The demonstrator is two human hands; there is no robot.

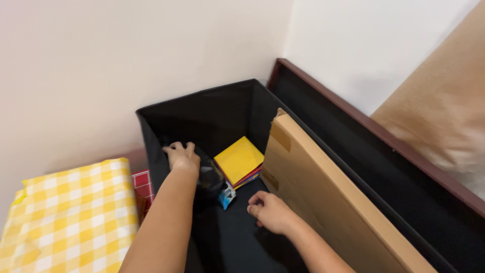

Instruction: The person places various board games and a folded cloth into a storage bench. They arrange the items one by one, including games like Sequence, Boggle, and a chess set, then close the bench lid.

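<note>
Both my hands reach down into a black fabric storage bin [202, 103] standing in a wall corner. My left hand [181, 156] grips a dark, glossy object [209, 177] near the bin's left wall; what the object is I cannot tell. My right hand [268, 210] hovers low over the bin's black floor with fingers curled in, holding nothing visible. A small blue and white packet [227, 196] lies between the two hands. Behind it, a stack of flat coloured sheets with a yellow one on top [238, 159] leans in the far corner.
A flat brown cardboard box [323, 202] leans against the bin's right side. Behind it stands a dark panel with a reddish-brown wooden frame [374, 129]. A yellow and white checked cloth [70, 217] covers something at the left. Brown paper [444, 101] hangs at the right.
</note>
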